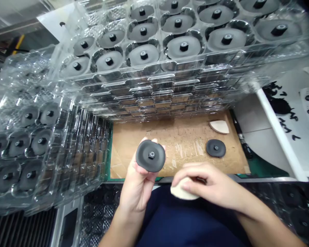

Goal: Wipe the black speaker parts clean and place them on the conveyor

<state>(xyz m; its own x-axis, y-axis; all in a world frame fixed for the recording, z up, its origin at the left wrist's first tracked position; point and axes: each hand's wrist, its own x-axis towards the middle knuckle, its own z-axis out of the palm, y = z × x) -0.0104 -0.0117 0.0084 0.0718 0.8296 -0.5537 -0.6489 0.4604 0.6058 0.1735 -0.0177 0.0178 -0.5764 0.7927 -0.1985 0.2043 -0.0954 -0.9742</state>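
Note:
A black rounded disc-shaped part with a short central stem (150, 161) rests in my left hand (141, 181), stem facing up, with the fingers curled round its edge from beneath. My right hand (208, 181) pinches a cream-coloured pad (182, 190) between thumb and fingers, to the right of the disc and apart from it. On the brown cardboard sheet (170, 133) lies a second black disc (216, 148), stem up. Beyond that disc sits another cream wedge-shaped pad (219, 126).
Stacked clear plastic trays (154, 77), the top one holding several black discs, rise behind the cardboard. More stacked trays (74, 137) stand at the left. A black pen-like tool (240, 135) lies along the cardboard's right edge. A white bar (280, 133) slants at the right.

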